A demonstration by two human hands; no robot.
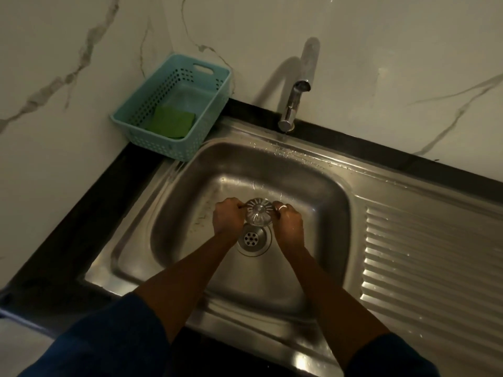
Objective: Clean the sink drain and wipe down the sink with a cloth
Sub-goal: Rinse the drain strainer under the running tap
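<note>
Both my hands are down in the steel sink basin (190,202). Between them I hold a round metal drain strainer (258,212), lifted just above and behind the open drain (254,238). My left hand (228,217) grips the strainer's left edge and my right hand (288,220), with a ring on one finger, grips its right edge. The drain shows its ring of small holes. A green cloth (171,121) lies folded in the teal basket (152,110) at the back left.
A chrome tap (292,104) stands on the back rim, its spout over the basin's far side. A ribbed draining board (430,268) runs to the right. Water drops lie on the back rim. Black counter edges and a marble wall surround the sink.
</note>
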